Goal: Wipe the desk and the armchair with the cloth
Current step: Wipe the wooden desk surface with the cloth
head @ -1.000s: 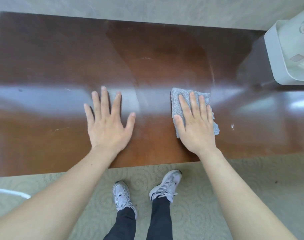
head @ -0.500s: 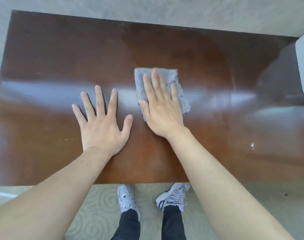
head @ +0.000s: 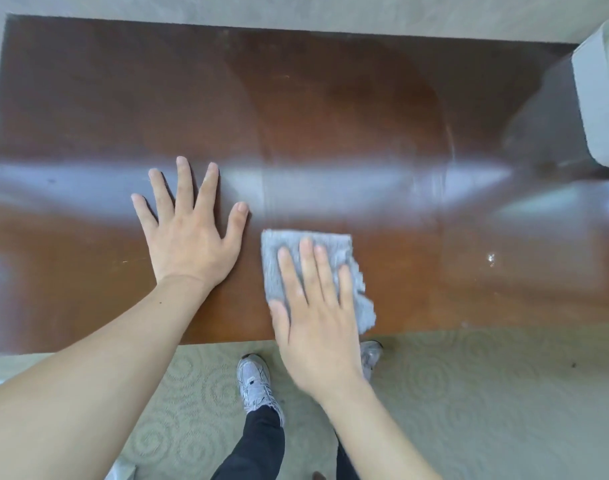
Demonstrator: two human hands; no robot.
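At the desk (head: 88,116) far right corner, a white container (head: 601,98).

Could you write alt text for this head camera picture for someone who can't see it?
A person's right hand presses a grey cloth flat on a glossy brown desk, near its front edge. The left hand rests spread beside it.

Right hand (head: 318,327) flat on grey cloth (head: 313,271), pressing it to brown glossy surface (head: 331,116) nr front edge. Left hand (head: 188,233) spread flat on surface just beside cloth, apart from it. White box (head: 601,98) at far right. Sneakers (head: 256,382) on patterned carpet (head: 486,393) below.
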